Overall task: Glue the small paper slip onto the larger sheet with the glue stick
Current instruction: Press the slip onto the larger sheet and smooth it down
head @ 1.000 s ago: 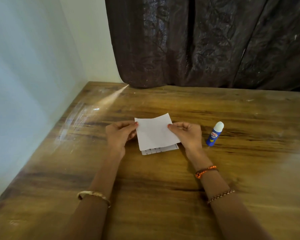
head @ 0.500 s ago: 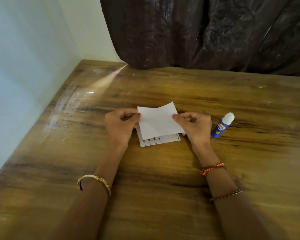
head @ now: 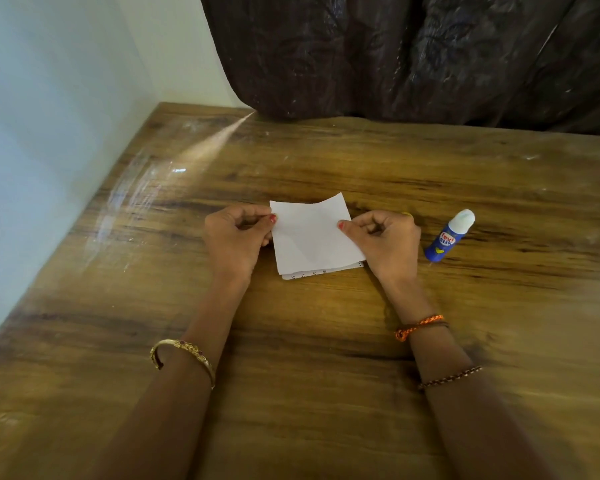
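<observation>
A plain white paper slip [head: 310, 233] lies over a printed sheet [head: 303, 274], of which only a strip with small numbers shows along the near edge. My left hand [head: 236, 237] pinches the slip's left edge between thumb and forefinger. My right hand [head: 387, 242] pinches its right edge the same way. The slip's far edge curls up slightly. A blue glue stick [head: 449, 235] with a white cap lies on the table just right of my right hand, cap pointing away from me.
The wooden table [head: 291, 341] meets a pale wall [head: 42, 133] along its left side. A dark brown curtain [head: 413, 53] hangs behind the far edge. Bangles and thread bracelets sit on both wrists.
Both hands have kept their pinch on the slip and lowered it closer over the printed sheet, so less of that sheet shows. The glue stick has not moved.
</observation>
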